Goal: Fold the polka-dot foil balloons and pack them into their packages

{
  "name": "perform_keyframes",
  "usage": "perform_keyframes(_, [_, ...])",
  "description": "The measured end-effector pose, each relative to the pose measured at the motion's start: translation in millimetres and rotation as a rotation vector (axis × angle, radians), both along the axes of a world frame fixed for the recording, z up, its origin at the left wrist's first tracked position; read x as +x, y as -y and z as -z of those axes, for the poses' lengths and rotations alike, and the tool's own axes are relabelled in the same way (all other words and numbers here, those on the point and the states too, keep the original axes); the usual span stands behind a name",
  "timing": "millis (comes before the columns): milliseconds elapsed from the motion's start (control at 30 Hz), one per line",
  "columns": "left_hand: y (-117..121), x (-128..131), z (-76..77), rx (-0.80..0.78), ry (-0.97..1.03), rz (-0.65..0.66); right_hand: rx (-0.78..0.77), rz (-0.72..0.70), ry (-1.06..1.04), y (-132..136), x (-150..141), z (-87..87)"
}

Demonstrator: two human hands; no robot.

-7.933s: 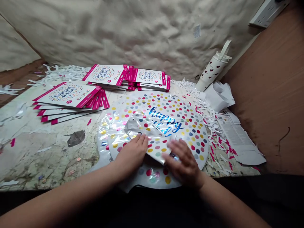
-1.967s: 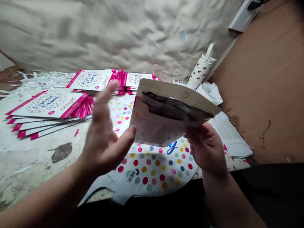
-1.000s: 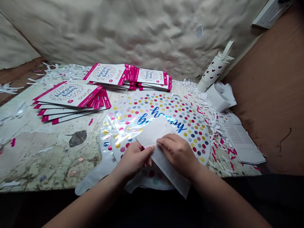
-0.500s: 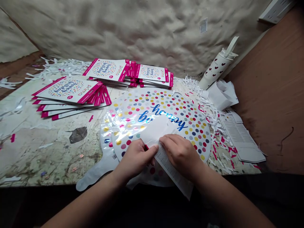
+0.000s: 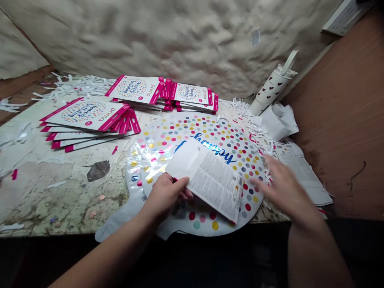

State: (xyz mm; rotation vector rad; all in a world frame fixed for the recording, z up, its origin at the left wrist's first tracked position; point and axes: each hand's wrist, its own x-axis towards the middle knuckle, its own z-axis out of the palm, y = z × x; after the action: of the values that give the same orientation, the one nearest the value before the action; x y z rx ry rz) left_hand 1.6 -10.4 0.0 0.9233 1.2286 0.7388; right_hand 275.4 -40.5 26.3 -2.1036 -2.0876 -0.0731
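My left hand (image 5: 171, 190) grips the left edge of a cardboard packet (image 5: 214, 178), thumb on top. The packet's printed back faces up, with dense small text and a plain white flap. Beneath it lie flat foil balloons (image 5: 195, 124), white with coloured dots and blue script, their tails toward the front left. My right hand (image 5: 283, 186) is apart from the packet, over the right side of the balloons and paper scraps. Its fingers are spread and somewhat blurred, and nothing shows in them.
Stacks of pink-edged packets (image 5: 87, 114) lie at the left and back. A white bottle with hearts (image 5: 270, 90) leans at the back right. Crumpled white paper (image 5: 279, 122), flat printed sheets (image 5: 303, 172) and shredded paper (image 5: 81, 86) lie around.
My right hand has let go of the packet and moved right. The packet has flattened out, showing more of its printed back, while my left hand keeps hold of it.
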Motion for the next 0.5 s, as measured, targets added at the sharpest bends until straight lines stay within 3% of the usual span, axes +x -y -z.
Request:
perform_keyframes(33, [2.3, 3.6, -1.3, 0.010, 0.018, 0.025, -0.003, -0.215, -0.088, 6.0, -21.4, 2.8])
perform_keyframes(67, [4.6, 6.0, -3.1, 0.043, 0.029, 0.074, 0.031, -0.335, -0.142, 9.6, -44.1, 6.3])
perform_keyframes(133, [7.3, 4.0, -7.4, 0.214, -0.020, 0.158, 0.135, -0.402, -0.164, 8.3, -81.0, 13.6])
perform_keyframes(200, [4.3, -9.1, -11.1, 0.547, -0.225, 0.076, 0.247, -0.428, -0.200, -2.3, -95.0, 17.9])
perform_keyframes(267, [-3.9, -29.5, -12.8, 0.956, -0.505, -0.093, 0.331, -0.552, -0.301, -15.6, -88.5, 19.1])
perform_keyframes(300, [-8.2, -39.9, -12.3, 1.144, -0.619, -0.109, 0.360, -0.631, -0.355, -20.8, -81.9, 19.7])
perform_keyframes(367, [-13.0, -56.0, -7.2, 1.405, -0.743, 0.089, 0.402, -0.727, -0.409, -24.8, -70.6, 23.1])
perform_keyframes(433, [-9.3, -62.3, 3.9, 1.522, -0.787, 0.377, 0.405, -0.778, -0.356, -18.6, -67.2, 31.2])
perform_keyframes(500, [2.1, -59.8, 18.0, 1.581, -0.821, 0.530, 0.392, -0.866, -0.252, -4.7, -70.7, 42.6])
